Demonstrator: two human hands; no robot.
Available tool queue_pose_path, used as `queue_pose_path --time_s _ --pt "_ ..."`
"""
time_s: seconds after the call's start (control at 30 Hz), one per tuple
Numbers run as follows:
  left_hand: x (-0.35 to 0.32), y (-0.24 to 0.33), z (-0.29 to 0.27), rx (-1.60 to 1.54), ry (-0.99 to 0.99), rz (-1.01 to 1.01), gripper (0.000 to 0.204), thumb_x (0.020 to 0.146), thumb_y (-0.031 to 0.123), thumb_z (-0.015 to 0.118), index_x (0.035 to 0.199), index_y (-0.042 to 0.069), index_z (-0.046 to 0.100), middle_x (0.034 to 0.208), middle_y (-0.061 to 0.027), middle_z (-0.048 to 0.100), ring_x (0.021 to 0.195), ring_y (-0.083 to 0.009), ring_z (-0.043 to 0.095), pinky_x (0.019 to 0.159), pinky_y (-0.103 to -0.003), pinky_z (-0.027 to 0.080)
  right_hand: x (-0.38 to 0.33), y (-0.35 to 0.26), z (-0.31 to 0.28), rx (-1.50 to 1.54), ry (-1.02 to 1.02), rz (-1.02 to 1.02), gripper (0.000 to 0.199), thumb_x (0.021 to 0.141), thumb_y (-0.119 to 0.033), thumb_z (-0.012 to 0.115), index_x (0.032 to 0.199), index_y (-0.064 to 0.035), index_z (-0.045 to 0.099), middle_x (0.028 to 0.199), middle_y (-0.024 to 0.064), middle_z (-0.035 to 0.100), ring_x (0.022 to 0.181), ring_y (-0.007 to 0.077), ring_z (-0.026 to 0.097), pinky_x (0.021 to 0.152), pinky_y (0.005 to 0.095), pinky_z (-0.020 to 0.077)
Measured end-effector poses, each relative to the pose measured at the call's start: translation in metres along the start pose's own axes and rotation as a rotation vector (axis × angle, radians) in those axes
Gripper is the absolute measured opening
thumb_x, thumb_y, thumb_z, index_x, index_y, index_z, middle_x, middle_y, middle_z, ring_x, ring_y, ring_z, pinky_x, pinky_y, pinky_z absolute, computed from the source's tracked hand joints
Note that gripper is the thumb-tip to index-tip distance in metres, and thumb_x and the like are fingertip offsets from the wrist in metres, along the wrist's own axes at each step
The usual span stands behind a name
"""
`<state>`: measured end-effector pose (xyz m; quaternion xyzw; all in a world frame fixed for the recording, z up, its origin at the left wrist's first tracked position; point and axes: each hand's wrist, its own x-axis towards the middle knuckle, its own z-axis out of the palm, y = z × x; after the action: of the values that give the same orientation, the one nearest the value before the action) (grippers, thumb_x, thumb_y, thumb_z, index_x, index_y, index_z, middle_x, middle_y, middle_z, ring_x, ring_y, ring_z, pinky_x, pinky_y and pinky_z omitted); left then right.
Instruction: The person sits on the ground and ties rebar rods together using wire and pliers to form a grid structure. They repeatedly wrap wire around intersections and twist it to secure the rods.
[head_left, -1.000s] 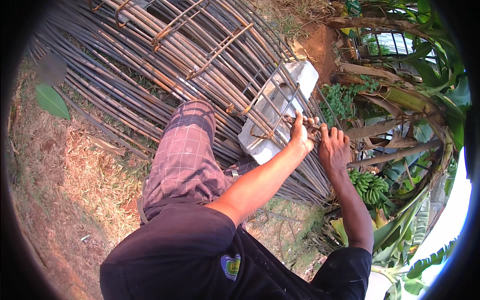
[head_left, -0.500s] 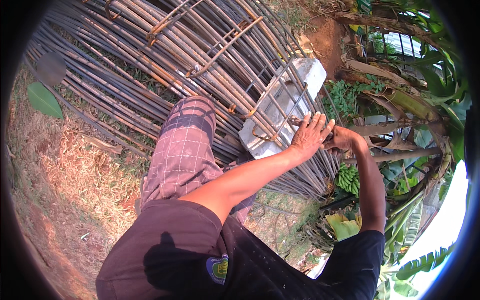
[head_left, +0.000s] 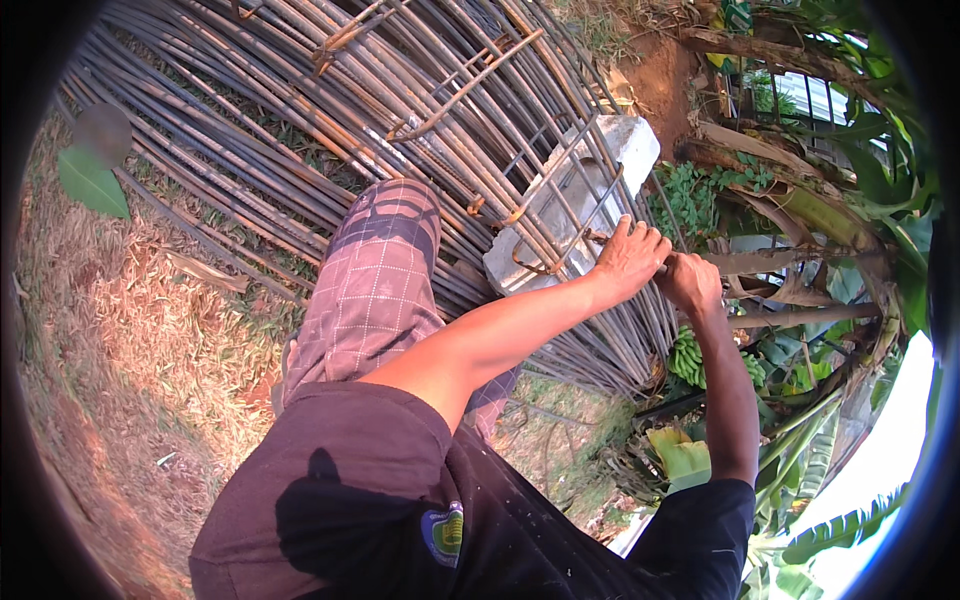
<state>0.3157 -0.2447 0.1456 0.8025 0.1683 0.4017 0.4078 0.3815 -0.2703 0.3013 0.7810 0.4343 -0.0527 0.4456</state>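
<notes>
A cage of rusty steel bars with bent stirrups lies over a heap of long rebar. Its end rests across a pale concrete block. At that end, my left hand is closed with bent fingers, palm down over the bar ends. Right beside it, my right hand makes a fist, knuckles up. A short dark piece shows in the gap between the two hands; what each grips is mostly hidden by the fingers.
My bent knee in checked trousers presses close to the rebar heap. Banana plants with a green fruit bunch and dry stalks crowd the right side. Dry grass and leaf litter cover the ground at left.
My left hand's fingers were stretched out flat and are now curled. The right hand has turned from a bent wrist into a knuckles-up fist. The view has shifted slightly.
</notes>
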Motion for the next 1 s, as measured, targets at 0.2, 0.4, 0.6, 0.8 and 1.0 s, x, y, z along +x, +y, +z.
queue_pose_path --time_s 0.2,0.4,0.6,0.8,1.0 --pt "-0.010 0.000 0.005 -0.006 -0.048 0.067 0.012 0.086 0.018 0.064 0.096 0.012 0.062 0.086 -0.0055 0.064 0.079 -0.0225 0.069 0.070 -0.036 0.046 -0.001 0.003 -0.003 0.172 -0.296 0.068 0.046 0.080 -0.040 0.078 0.110 -0.0060 0.072 0.100 0.0189 0.074 0.100 0.0375 0.071 0.094 0.0507 0.0534" --pt "0.031 -0.028 -0.017 -0.307 -0.353 -0.049 0.031 0.069 0.017 0.074 0.095 0.002 0.066 0.086 -0.0187 0.072 0.082 -0.0388 0.072 0.073 -0.052 0.056 -0.032 -0.027 -0.022 -0.307 0.713 -0.204 0.067 0.075 -0.033 0.078 0.137 -0.0194 0.056 0.116 0.0074 0.066 0.117 0.0250 0.062 0.110 0.0540 0.0387" --pt "0.050 -0.028 -0.037 -0.425 -0.592 -0.050 0.049 0.063 0.022 0.077 0.107 0.004 0.064 0.088 -0.0188 0.073 0.086 -0.0359 0.072 0.074 -0.050 0.054 -0.014 0.004 0.010 -0.340 0.668 -0.233 0.040 0.088 -0.021 0.063 0.128 -0.0147 0.061 0.099 0.0054 0.060 0.099 0.0232 0.060 0.093 0.0423 0.0461" --pt "0.010 -0.006 0.013 -0.065 -0.002 -0.073 0.025 0.081 0.019 0.066 0.102 0.007 0.060 0.094 -0.0123 0.068 0.093 -0.0288 0.069 0.079 -0.044 0.050 -0.004 0.004 0.015 -0.258 0.597 -0.237 0.023 0.085 -0.026 0.068 0.103 -0.0119 0.063 0.086 0.0046 0.061 0.085 0.0241 0.063 0.077 0.0412 0.0489" --pt "0.028 -0.015 -0.005 -0.193 -0.426 -0.023 0.030 0.089 0.033 0.064 0.100 0.005 0.069 0.093 -0.0169 0.076 0.089 -0.0334 0.075 0.078 -0.046 0.059 -0.005 0.008 0.024 -0.070 0.293 -0.099 0.013 0.088 -0.021 0.063 0.094 -0.0101 0.059 0.084 0.0127 0.070 0.081 0.0324 0.071 0.071 0.0478 0.0546"
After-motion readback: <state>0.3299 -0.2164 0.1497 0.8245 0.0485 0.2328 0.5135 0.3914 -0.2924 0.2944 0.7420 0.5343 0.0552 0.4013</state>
